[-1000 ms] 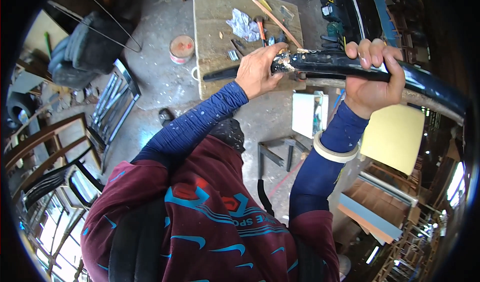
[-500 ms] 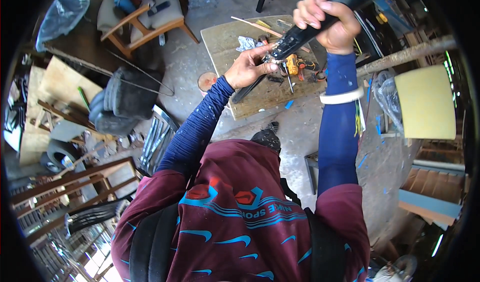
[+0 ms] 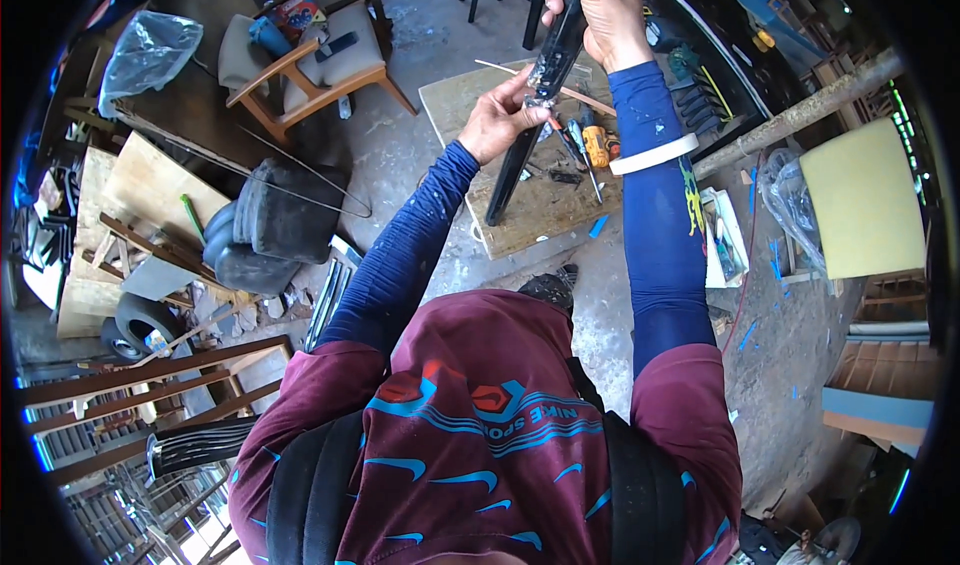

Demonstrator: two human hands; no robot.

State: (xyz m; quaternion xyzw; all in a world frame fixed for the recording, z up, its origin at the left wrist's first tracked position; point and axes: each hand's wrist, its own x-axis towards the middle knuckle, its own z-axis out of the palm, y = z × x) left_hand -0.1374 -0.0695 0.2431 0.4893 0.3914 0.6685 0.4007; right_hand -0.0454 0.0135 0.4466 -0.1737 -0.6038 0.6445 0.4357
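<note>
My left hand [image 3: 492,125] is closed on a long black piece [image 3: 508,180] at its chipped, flaking joint. Higher up, my right hand [image 3: 604,17] grips the same piece, which stands at a steep slant over a worn wooden board table [image 3: 450,105], its lower end over the tabletop. On that table, just right of the piece, lie a yellow power tool [image 3: 596,145], a screwdriver-like tool [image 3: 590,175] and a small black part [image 3: 564,177]. A thin wooden strip [image 3: 578,95] runs behind the piece.
A wooden armchair [image 3: 320,85] stands at the back left, stacked dark cushions [image 3: 280,210] and plywood [image 3: 165,180] at the left. A rough pole [image 3: 760,135] crosses at the right, near a yellow pad [image 3: 860,200]. Chair frames [image 3: 120,395] fill the lower left.
The black piece has swung from nearly level to a steep slant, with my right hand rising toward the top of the view. My head's view has shifted too, showing the armchair.
</note>
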